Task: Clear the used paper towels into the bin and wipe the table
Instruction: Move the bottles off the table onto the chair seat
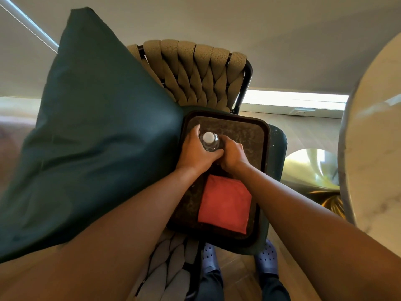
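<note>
— What are the hands doing?
— The left hand (194, 152) is closing its grip round a clear water bottle (209, 141); the right hand (231, 153) is curling its grip against the bottle's other side.
— And the cloth?
— A red cloth (224, 205) is lying flat on the dark tray (259, 135), just nearer than both grips.
</note>
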A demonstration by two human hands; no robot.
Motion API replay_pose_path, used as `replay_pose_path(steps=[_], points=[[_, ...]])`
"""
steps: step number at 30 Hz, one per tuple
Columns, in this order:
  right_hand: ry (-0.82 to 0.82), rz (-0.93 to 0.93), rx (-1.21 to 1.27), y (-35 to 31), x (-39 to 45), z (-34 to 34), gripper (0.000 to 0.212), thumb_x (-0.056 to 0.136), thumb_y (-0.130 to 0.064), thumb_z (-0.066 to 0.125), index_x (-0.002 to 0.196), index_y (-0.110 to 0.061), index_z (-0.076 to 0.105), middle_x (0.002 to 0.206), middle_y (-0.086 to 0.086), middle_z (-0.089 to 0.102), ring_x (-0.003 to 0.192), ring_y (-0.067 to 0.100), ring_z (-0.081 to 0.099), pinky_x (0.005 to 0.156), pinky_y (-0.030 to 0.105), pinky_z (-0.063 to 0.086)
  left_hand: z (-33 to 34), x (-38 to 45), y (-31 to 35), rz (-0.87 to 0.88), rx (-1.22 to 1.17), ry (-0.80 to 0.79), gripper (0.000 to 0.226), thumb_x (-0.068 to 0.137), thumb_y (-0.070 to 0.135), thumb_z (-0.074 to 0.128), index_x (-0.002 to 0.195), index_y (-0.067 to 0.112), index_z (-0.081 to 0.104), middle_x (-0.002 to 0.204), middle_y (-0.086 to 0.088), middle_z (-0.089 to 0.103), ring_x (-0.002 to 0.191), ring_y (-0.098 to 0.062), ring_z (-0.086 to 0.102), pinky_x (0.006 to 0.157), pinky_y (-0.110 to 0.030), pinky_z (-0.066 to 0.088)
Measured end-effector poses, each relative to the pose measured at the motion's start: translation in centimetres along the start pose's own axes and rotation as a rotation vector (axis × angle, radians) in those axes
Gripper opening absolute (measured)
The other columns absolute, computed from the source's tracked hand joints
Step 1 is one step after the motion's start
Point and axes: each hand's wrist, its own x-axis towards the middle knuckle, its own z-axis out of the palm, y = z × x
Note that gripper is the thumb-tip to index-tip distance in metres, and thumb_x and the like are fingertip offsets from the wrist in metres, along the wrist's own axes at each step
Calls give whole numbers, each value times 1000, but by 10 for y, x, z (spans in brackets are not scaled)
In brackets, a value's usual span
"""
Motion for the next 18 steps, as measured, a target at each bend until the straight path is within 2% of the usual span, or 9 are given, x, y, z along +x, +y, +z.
replay_pose_path(steps=[2, 4, 5, 12, 18], points=[[-4, 23, -21, -3, -2, -8, 62, 85, -12, 74, 142, -12, 50, 128, 10, 65, 121, 25, 60, 92, 26, 47, -4, -3, 5, 14, 9, -5, 110, 71, 42, 86, 157, 23, 19, 158, -3, 34, 145, -20, 33, 113, -34, 32], [-3, 32, -32, -7, -7, -18, 68, 84, -15, 76, 145, -11, 46, 132, 13, 62, 124, 29, 58, 101, 38, 51, -9, -8, 11, 32, 12, -1, 109, 72, 46, 85, 157, 23, 20, 159, -3, 33, 145, -20, 33, 112, -33, 32], [2, 34, -25, -9, -10, -24, 68, 83, -18, 77, 145, -13, 47, 131, 13, 63, 122, 29, 59, 101, 42, 52, -12, -10, 15, 42, 12, 4, 109, 72, 48, 84, 157, 22, 20, 159, -3, 33, 145, -20, 33, 113, -34, 32], [18, -18, -62, -36, -41, -79, 70, 80, -30, 82, 141, -16, 50, 128, 4, 63, 118, 20, 60, 90, 23, 44, -41, -33, 61, 139, 48, 19, 98, 78, 56, 75, 155, 21, 25, 157, -3, 34, 142, -20, 35, 112, -35, 35], [71, -103, -115, -78, -96, -140, 67, 86, -39, 75, 144, -19, 47, 135, 4, 61, 119, 21, 60, 93, 28, 47, -75, -64, 125, 275, 80, 44, 86, 82, 59, 69, 151, 19, 35, 150, -2, 41, 137, -18, 41, 112, -34, 38]])
